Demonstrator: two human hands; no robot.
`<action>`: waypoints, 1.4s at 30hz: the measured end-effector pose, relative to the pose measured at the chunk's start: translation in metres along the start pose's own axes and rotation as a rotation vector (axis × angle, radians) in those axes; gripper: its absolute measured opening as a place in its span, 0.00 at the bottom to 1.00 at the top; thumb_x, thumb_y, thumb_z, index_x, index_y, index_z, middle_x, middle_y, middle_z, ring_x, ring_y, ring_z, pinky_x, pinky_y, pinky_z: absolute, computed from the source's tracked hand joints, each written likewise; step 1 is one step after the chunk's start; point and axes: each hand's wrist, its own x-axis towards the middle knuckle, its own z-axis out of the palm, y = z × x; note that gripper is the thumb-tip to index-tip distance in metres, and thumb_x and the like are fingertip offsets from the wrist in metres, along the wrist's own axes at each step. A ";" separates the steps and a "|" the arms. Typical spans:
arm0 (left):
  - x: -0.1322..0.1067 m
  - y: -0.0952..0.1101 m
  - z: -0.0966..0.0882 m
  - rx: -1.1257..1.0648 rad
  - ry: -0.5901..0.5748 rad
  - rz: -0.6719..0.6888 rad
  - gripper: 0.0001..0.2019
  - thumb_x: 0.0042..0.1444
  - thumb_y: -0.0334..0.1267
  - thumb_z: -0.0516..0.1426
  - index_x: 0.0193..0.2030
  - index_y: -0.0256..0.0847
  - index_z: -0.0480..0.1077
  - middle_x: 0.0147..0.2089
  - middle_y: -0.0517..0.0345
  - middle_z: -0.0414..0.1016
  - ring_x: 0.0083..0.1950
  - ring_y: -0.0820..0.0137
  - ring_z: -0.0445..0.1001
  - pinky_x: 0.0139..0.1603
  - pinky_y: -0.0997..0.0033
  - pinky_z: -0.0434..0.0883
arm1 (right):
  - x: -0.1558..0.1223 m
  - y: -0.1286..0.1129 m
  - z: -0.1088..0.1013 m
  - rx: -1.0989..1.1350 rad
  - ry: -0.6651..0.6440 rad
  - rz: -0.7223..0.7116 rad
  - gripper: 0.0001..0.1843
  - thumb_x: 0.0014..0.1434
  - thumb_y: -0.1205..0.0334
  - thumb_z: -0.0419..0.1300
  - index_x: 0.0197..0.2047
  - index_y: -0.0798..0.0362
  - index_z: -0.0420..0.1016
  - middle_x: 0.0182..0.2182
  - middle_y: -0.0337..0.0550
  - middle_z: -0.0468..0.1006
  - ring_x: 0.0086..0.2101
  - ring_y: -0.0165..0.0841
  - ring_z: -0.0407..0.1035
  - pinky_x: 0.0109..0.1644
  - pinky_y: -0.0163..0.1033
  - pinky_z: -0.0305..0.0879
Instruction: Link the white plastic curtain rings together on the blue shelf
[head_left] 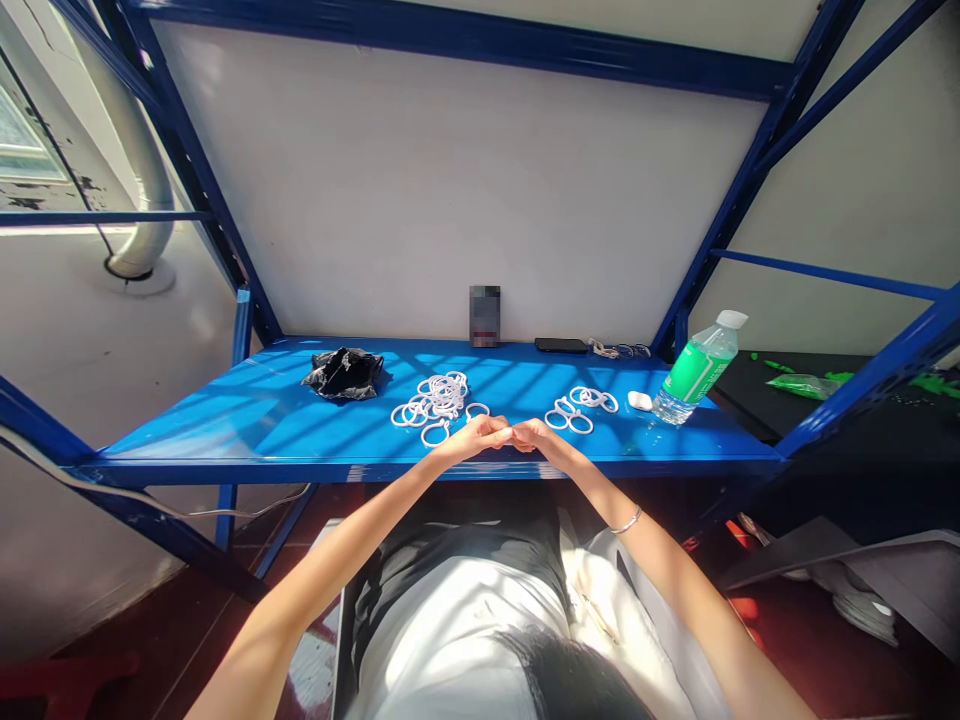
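Head view: a left hand (pixel 482 436) and a right hand (pixel 529 435) meet at the near edge of a blue surface (pixel 247 420); take their meeting point as the middle of the clock.
Fingers: curled on both hands, tips together; whether anything small is pinched between them is hidden. Meeting like this probably lets each hand steady the other.
Ring heap: the larger ring heap (pixel 439 397), white and loosely piled, lies at ten o'clock, probably for a short reach by the left hand.
Stray ring: one stray ring (pixel 478 405) lies at ten o'clock too, just beside the left hand.
Ring group: the smaller ring group (pixel 571 416) lies between two and three o'clock, near the right hand; the gap perhaps stops the two lots mixing.
Bottle: a green-labelled bottle (pixel 701 368) stands farther out, between two and three, a white case (pixel 640 401) just beside its base; both look parked aside.
Back edge: a black phone (pixel 561 345) lies flat at one o'clock, beside a bundled cable (pixel 616 350); a dark upright object (pixel 484 317) (its front is blurred) stands just short of twelve.
Bag: a crumpled black bag (pixel 345 373) sits at ten o'clock, beyond the heap, likely out of the way.
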 end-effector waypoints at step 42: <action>0.007 -0.005 0.009 -0.525 0.308 -0.146 0.17 0.53 0.48 0.57 0.23 0.37 0.61 0.24 0.63 0.61 0.28 0.74 0.61 0.34 0.71 0.62 | -0.001 -0.019 0.006 -0.055 0.287 -0.134 0.15 0.58 0.48 0.59 0.38 0.53 0.73 0.34 0.41 0.71 0.32 0.31 0.66 0.36 0.37 0.63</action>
